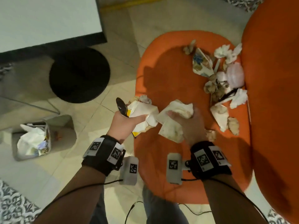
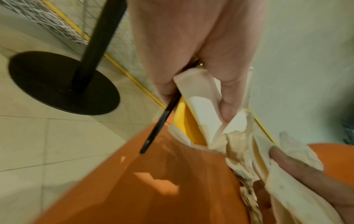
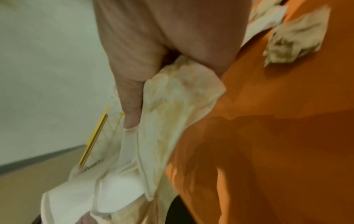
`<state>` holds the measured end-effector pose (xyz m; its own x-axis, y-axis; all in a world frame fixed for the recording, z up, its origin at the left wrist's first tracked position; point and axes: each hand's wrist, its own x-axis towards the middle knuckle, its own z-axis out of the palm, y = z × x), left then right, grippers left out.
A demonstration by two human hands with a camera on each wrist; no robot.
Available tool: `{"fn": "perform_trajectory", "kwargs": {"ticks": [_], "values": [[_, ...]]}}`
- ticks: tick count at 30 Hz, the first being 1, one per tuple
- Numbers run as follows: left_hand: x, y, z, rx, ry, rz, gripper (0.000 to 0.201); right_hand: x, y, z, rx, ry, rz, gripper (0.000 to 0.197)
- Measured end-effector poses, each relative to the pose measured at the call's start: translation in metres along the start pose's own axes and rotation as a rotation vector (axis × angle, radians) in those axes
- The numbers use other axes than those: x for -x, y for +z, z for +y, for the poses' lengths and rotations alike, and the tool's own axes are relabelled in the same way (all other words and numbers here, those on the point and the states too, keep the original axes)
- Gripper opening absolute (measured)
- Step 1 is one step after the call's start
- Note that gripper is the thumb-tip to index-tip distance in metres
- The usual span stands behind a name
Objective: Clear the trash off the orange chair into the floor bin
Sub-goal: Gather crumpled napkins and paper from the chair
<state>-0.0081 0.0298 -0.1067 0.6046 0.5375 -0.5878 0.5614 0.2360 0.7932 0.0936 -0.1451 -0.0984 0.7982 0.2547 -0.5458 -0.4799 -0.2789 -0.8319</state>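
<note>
My left hand grips a bundle of white and yellow paper wrappers together with a black plastic spoon, just past the left edge of the orange chair. In the left wrist view the fingers curl round the wrappers and the spoon handle. My right hand grips a stained, crumpled napkin above the seat; its fingers close on the napkin. More trash lies at the seat's back right. The grey floor bin stands at the left, holding papers.
A round black table base sits on the tiled floor between bin and chair, under a white tabletop. The chair's orange backrest rises at the right. Cables trail from both wrist bands.
</note>
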Motion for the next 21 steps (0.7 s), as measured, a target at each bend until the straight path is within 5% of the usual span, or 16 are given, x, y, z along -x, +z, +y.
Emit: {"fn": "perform_trajectory", "kwargs": {"ticks": [4, 7, 13, 16, 19, 21], "values": [[0.006, -0.078, -0.023, 0.090, -0.049, 0.080, 0.044, 0.007, 0.086, 0.003, 0.044, 0.050, -0.122, 0.065], [0.013, -0.149, -0.044, 0.136, -0.088, 0.222, 0.032, 0.019, 0.169, 0.009, 0.096, 0.066, -0.231, 0.059], [0.015, -0.324, -0.119, 0.241, -0.175, 0.370, 0.051, 0.057, 0.351, 0.042, 0.210, 0.061, -0.415, 0.057], [0.012, -0.407, -0.162, 0.268, -0.218, 0.460, 0.032, 0.068, 0.436, 0.068, 0.283, 0.072, -0.472, 0.054], [-0.005, -0.470, -0.202, 0.196, -0.255, 0.564, 0.062, 0.069, 0.509, 0.094, 0.343, 0.092, -0.498, 0.059], [-0.025, -0.503, -0.228, 0.161, -0.320, 0.619, 0.061, 0.065, 0.553, 0.114, 0.417, 0.091, -0.503, 0.062]]}}
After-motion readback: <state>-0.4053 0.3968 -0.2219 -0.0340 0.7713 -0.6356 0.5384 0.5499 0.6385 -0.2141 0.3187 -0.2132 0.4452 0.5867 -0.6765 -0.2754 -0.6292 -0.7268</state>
